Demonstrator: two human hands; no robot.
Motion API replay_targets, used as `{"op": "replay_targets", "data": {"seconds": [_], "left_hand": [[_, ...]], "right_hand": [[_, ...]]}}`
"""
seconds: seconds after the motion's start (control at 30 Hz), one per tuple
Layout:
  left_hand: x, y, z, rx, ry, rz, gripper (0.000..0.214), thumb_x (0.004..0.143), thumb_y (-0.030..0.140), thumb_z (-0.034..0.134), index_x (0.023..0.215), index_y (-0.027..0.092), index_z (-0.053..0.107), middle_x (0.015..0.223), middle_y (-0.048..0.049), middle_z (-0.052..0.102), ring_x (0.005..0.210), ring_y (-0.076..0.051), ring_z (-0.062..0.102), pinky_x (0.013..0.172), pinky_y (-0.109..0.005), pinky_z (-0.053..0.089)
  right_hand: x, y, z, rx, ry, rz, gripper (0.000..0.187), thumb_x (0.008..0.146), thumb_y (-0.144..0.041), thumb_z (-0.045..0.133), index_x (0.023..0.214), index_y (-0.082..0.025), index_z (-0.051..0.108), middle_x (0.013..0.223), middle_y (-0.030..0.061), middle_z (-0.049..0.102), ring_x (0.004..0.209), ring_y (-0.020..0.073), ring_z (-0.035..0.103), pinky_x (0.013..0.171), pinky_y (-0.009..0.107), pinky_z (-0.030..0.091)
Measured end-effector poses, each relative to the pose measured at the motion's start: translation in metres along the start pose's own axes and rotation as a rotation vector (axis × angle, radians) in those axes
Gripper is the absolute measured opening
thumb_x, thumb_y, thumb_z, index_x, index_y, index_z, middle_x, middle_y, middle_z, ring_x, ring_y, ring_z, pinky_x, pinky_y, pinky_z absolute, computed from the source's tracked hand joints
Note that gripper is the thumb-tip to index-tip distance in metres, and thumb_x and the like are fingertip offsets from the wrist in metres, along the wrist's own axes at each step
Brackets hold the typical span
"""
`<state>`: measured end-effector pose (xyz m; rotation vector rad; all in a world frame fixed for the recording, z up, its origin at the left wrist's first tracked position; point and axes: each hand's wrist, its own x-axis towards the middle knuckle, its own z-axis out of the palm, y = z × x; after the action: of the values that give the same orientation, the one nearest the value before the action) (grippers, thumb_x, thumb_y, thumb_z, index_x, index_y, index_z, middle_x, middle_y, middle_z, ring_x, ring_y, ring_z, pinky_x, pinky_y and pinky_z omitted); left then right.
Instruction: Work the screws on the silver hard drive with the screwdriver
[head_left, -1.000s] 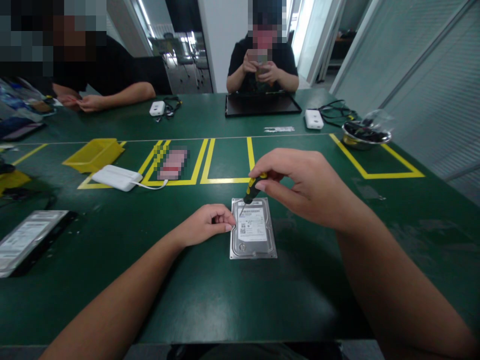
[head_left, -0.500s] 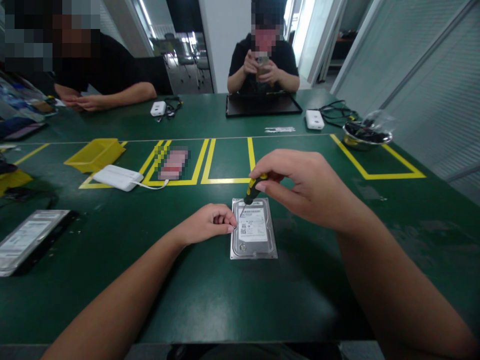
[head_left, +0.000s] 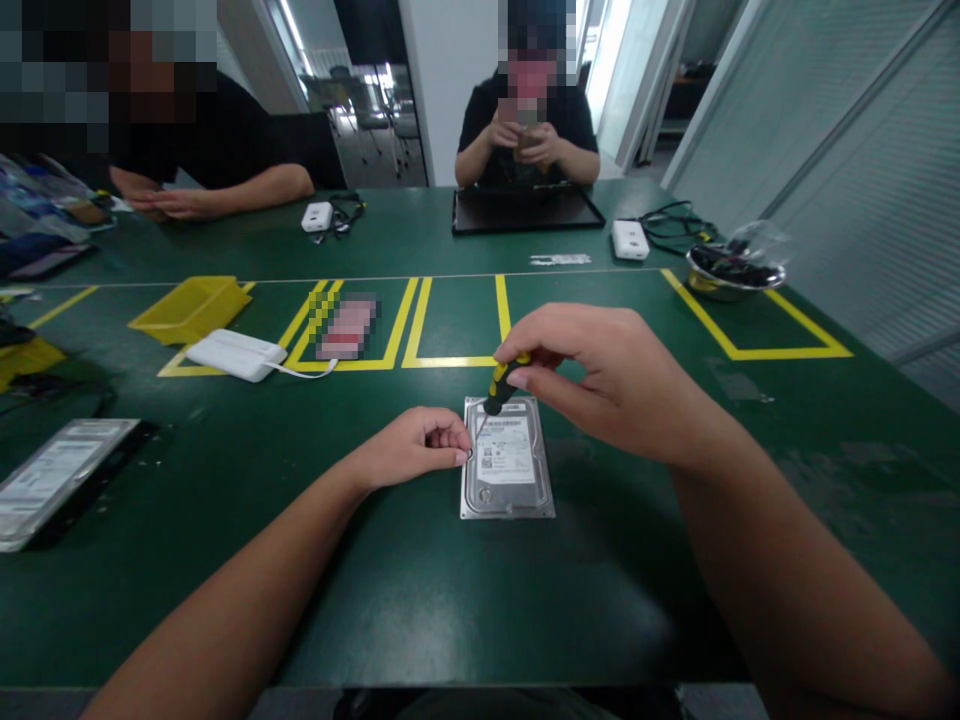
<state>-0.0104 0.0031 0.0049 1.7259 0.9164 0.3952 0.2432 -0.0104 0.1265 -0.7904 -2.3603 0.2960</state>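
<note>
A silver hard drive (head_left: 517, 492) with a white label lies flat on the green table. At its left edge is my left hand (head_left: 416, 448), fingers curled and thumb and forefinger pinched together; whatever lies between the tips is too small to make out. My right hand (head_left: 592, 375) is closed round the black-and-yellow handle of a screwdriver (head_left: 496, 388) above the drive's upper part. The screwdriver tilts, its thin shaft slanting down and left towards my left fingertips. I cannot tell exactly what its tip touches.
Another hard drive (head_left: 64, 470) lies at far left. Beyond are a yellow bin (head_left: 191, 310), a white power bank (head_left: 236, 355) cabled to a blurred phone (head_left: 349, 330), a black tray (head_left: 529, 212), and a metal bowl (head_left: 724, 285) of dark parts. Two people sit opposite.
My right hand and the screwdriver have shifted slightly left and down, bringing the tip nearer my left fingertips. My left hand and the hard drive stay in place.
</note>
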Motion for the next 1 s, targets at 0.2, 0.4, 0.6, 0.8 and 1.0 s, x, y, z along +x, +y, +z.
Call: {"op": "replay_targets", "data": {"seconds": [0.2,0.4,0.6,0.8,1.0], "left_hand": [[-0.002,-0.002,0.000,0.031,0.013,0.027,0.021,0.083,0.032,0.068,0.093,0.013,0.067,0.078,-0.0006,0.062,0.070,-0.011,0.052,0.064,-0.023,0.041],[-0.003,-0.003,0.001,0.043,0.026,0.042,0.019,0.084,0.031,0.067,0.090,0.013,0.065,0.077,-0.0002,0.061,0.069,-0.011,0.051,0.064,-0.023,0.041],[-0.003,-0.003,0.002,0.051,0.031,0.051,0.019,0.084,0.032,0.066,0.089,0.014,0.065,0.076,0.0007,0.059,0.069,-0.011,0.051,0.064,-0.023,0.041],[-0.003,-0.003,0.002,0.048,0.044,0.053,0.017,0.083,0.030,0.066,0.087,0.014,0.064,0.076,0.0005,0.060,0.069,-0.011,0.052,0.065,-0.023,0.041],[-0.003,-0.005,0.002,0.023,0.047,0.052,0.018,0.083,0.032,0.067,0.086,0.014,0.064,0.076,0.0007,0.060,0.069,-0.011,0.052,0.064,-0.023,0.041]], "right_hand": [[0.001,-0.002,0.003,0.036,-0.019,-0.024,0.013,0.090,-0.016,0.058,0.101,-0.016,0.066,0.098,0.0046,0.069,0.088,0.0148,0.062,0.080,0.028,0.047],[0.003,-0.003,0.008,0.054,-0.014,-0.052,0.013,0.089,-0.014,0.058,0.099,-0.016,0.066,0.095,0.0041,0.069,0.086,0.0145,0.062,0.079,0.027,0.046],[0.003,-0.004,0.012,0.069,-0.025,-0.048,0.013,0.089,-0.014,0.057,0.099,-0.016,0.066,0.096,0.0049,0.069,0.088,0.0147,0.062,0.080,0.027,0.046],[0.003,-0.003,0.015,0.067,-0.038,-0.045,0.013,0.089,-0.014,0.057,0.098,-0.017,0.065,0.096,0.0043,0.069,0.087,0.0146,0.062,0.079,0.027,0.046],[0.003,-0.001,0.018,0.070,-0.038,-0.048,0.013,0.090,-0.015,0.056,0.099,-0.016,0.065,0.095,0.0045,0.069,0.087,0.0146,0.061,0.079,0.026,0.045]]}}
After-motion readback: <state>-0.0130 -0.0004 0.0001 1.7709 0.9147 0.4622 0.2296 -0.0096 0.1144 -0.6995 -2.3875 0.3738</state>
